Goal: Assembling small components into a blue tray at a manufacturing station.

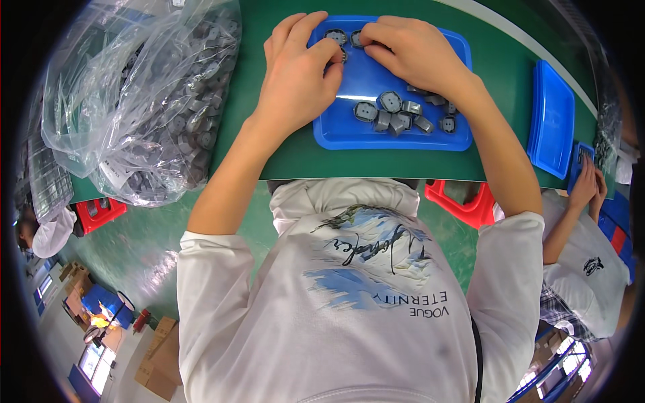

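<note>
A shallow blue tray (390,139) lies on the green table in front of me. My left hand (293,77) reaches over its upper left corner, fingers bent and closed on a small grey plastic part that is mostly covered. Just beyond those fingers sits another grey part (334,35). At the tray's far side my right hand (411,50) is closed, its fingertips on a grey plastic housing (356,39) with dark holes in its face. Several similar grey parts (390,102) lie loosely in the near right half of the tray, some partly beneath my right wrist.
A large clear plastic bag (154,101) full of grey parts takes up the table's left side. Stacked blue trays (554,121) stand at the right. Farther right, a co-worker's hands (588,183) are over a small blue tray. Red stools (463,203) show below the table edge.
</note>
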Available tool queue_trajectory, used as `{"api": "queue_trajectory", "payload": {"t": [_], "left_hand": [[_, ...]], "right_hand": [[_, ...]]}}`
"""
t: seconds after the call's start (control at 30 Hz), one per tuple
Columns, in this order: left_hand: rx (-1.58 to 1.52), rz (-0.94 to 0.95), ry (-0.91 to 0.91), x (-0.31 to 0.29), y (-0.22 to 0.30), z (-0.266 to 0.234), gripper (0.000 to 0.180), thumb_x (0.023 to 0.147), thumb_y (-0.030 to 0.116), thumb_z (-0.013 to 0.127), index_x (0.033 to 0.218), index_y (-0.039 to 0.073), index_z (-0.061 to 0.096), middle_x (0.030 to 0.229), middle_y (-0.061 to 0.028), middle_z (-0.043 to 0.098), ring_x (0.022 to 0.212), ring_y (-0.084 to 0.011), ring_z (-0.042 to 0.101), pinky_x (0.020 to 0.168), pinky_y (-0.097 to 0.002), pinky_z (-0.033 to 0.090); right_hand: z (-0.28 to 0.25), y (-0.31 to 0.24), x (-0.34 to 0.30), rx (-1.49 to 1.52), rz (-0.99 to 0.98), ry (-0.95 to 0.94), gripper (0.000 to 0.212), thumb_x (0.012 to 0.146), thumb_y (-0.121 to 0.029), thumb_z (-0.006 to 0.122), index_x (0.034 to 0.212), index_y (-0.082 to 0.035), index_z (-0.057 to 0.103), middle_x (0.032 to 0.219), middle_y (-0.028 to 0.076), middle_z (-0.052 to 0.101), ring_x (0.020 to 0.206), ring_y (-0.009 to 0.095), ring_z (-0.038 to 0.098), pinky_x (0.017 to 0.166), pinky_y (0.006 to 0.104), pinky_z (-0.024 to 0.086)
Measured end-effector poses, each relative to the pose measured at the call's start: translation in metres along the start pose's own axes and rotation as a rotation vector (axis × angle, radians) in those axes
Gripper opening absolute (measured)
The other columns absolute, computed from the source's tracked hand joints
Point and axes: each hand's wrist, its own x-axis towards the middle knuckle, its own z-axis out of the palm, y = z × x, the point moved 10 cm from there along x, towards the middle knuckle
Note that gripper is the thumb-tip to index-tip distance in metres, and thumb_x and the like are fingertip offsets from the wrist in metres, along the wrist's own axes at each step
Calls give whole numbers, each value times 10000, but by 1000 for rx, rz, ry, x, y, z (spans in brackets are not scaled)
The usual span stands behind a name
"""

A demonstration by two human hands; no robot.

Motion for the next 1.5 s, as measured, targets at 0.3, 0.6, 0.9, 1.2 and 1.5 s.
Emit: {"api": "queue_trajectory", "payload": {"t": [0.3, 0.6, 0.9, 1.2, 1.5], "left_hand": [[-66, -53, -44, -1, -4, 3, 86, 747, 78, 718, 820, 76, 672, 1344, -165, 552, 1261, -383, 464, 1026, -500, 389], [-122, 1, -30, 18, 12, -15, 166, 758, 123, 720, 898, 45, 676, 1283, -224, 546, 1257, -430, 444, 1076, -524, 334], [-8, -7, -130, 43, 6, 9, 194, 769, 127, 716, 945, 53, 686, 1324, -231, 527, 1277, -419, 431, 1069, -515, 346], [-516, 490, 318, -2, -10, -12, 246, 727, 112, 751, 952, 64, 663, 1368, -230, 491, 1303, -428, 412, 1095, -509, 332], [-114, 40, -170, 16, 1, -4, 181, 726, 109, 753, 871, 56, 660, 1351, -232, 505, 1294, -425, 419, 1092, -509, 335]], "right_hand": [[2, -2, 1, -52, 19, 12, 144, 891, -177, 631, 983, -72, 666, 879, 105, 666, 830, 305, 648, 723, 406, 514], [-11, 47, -34, 475, 350, -84, 278, 864, -118, 656, 1129, -36, 636, 900, 75, 658, 785, 145, 612, 746, 291, 503], [-15, 17, -42, 63, 111, 7, 198, 848, -111, 702, 1019, -30, 643, 1155, 99, 623, 981, 251, 636, 862, 355, 516], [-21, 16, -47, -133, 226, -45, 254, 872, -178, 686, 1090, -48, 693, 1079, 100, 593, 986, 286, 615, 860, 374, 509], [-14, 2, -50, -142, 190, -70, 293, 875, -202, 685, 1116, -36, 681, 983, 101, 589, 883, 292, 619, 781, 394, 509]]}}
